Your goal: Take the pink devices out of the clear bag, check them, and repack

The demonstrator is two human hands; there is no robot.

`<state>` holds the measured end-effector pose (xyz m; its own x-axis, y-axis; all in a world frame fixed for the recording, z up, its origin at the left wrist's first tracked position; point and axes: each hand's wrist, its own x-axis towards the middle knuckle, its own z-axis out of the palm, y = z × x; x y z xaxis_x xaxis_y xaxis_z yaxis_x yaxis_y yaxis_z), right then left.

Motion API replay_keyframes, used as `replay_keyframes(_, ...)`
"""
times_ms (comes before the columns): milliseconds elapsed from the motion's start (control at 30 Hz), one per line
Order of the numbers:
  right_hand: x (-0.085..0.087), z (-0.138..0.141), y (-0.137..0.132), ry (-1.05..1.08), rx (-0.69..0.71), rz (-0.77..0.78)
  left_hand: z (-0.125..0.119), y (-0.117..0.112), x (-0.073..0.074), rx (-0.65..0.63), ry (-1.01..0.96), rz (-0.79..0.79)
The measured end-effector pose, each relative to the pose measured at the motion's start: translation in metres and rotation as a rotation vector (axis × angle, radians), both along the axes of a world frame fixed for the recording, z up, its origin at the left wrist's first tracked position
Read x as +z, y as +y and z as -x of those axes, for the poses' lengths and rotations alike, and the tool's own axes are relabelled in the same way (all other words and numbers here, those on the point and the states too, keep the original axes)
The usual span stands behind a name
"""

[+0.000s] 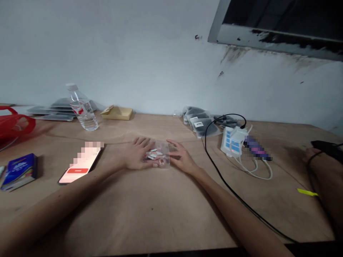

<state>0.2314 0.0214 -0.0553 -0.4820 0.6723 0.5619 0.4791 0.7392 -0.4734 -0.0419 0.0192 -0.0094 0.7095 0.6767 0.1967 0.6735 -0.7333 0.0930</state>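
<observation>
A clear plastic bag (pixel 164 148) with several small white and reddish pieces inside lies flat on the wooden table (pixel 160 210). My left hand (pixel 137 153) rests palm down over the bag's left part, its fingers stretched out. At the right edge of the bag is my right hand (pixel 182 157), fingers spread and touching or very near the plastic. What exactly the small pieces are cannot be made out.
Left are a lit phone (pixel 80 167), a blue box (pixel 20 171), a water bottle (pixel 83 109) and a red bag (pixel 16 123). A cardboard tray (pixel 118 113) and bagged dark items (pixel 199 121) line the wall. Right: a power strip (pixel 232 141), cables, another person's arm (pixel 324 178).
</observation>
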Motion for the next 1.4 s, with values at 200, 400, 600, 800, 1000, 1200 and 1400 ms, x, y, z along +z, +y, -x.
replay_keyframes(200, 0.002, 0.003, -0.001, -0.040, 0.002, -0.048, -0.002, 0.000, 0.000, 0.015, 0.031, -0.006)
replay_keyframes(400, 0.006, -0.012, 0.007, -0.137, -0.082, -0.125, 0.003, 0.004, 0.004, 0.110, 0.023, 0.036)
replay_keyframes(600, 0.010, -0.048, 0.018, -0.120, -0.185, -0.145, 0.013, 0.011, 0.001, 0.176, 0.083, 0.045)
replay_keyframes(800, 0.014, -0.037, 0.009, -0.120, -0.103, -0.071, 0.013, 0.012, -0.003, 0.116, 0.022, 0.009)
replay_keyframes(1000, 0.010, -0.013, 0.001, -0.263, 0.017, -0.017, 0.011, 0.010, -0.002, -0.004, -0.008, -0.015)
replay_keyframes(1200, 0.015, -0.014, 0.001, -0.320, -0.035, -0.063, 0.008, 0.006, 0.005, 0.053, 0.068, 0.019)
replay_keyframes(1400, 0.029, -0.022, 0.003, -0.369, -0.046, -0.102, 0.015, 0.007, 0.015, 0.107, 0.147, 0.081)
